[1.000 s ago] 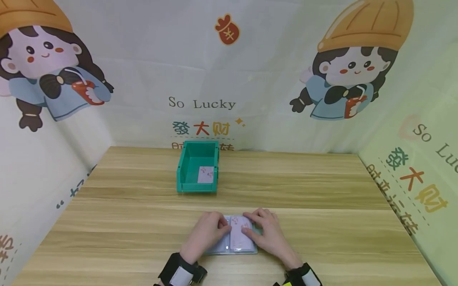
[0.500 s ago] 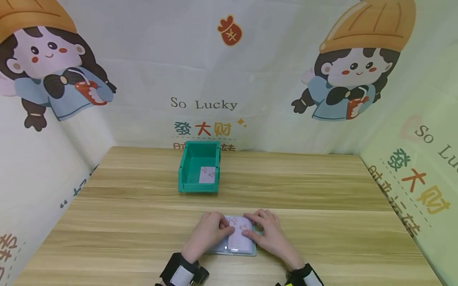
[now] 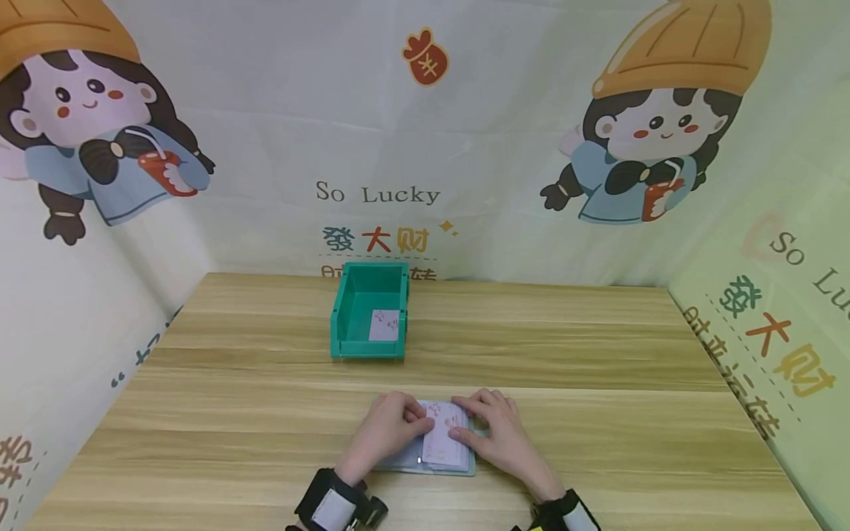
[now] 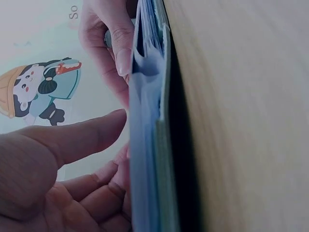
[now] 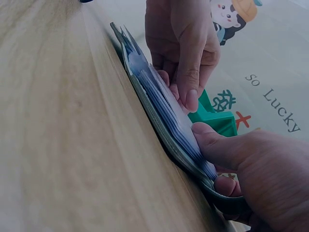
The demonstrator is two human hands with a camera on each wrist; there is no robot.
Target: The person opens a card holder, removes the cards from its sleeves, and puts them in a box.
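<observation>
Careful: your left hand (image 3: pixel 384 431) and right hand (image 3: pixel 494 435) pinch a card (image 3: pixel 443 436) over the card album (image 3: pixel 406 462) near the table's (image 3: pixel 598 369) front edge. Pull unevenly and the sleeve could crease, or neighbouring cards slide out.

Both hands, left hand (image 3: pixel 384 434) and right hand (image 3: pixel 494 434), on a card album (image 3: pixel 434 448); green bin (image 3: pixel 369 310) beyond.
</observation>
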